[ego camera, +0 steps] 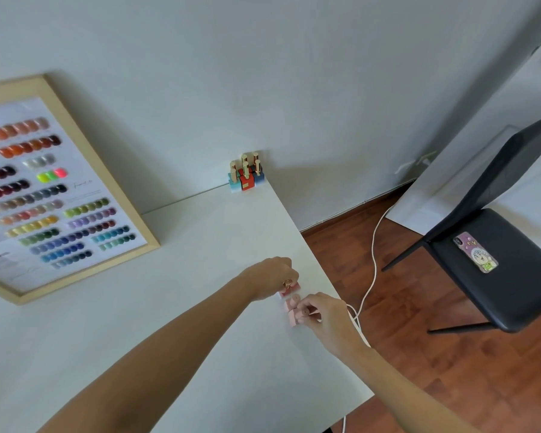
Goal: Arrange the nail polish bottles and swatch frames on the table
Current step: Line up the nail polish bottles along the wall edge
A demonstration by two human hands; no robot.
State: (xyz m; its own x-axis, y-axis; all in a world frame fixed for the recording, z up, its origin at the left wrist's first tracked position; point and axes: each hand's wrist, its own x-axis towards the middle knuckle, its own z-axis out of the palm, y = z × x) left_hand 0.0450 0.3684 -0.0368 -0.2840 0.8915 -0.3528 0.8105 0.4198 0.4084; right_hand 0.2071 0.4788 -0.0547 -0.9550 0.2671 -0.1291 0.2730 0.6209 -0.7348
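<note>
A wood-framed swatch frame (60, 189) with rows of coloured nail samples leans against the wall at the left of the white table (200, 245). Several nail polish bottles (246, 176) with gold caps stand grouped at the table's far corner. Near the right edge, my left hand (272, 278) grips a dusty-pink bottle (291, 289) from above. Just in front of it, my right hand (322, 317) pinches the cap of a pale-pink bottle (292, 315). Both pink bottles sit close together and are partly hidden by my fingers.
A black chair (494, 276) stands on the wooden floor to the right, with a phone (475, 251) in a purple case on its seat. A white cable (372, 270) runs down from the wall and along the table's right edge.
</note>
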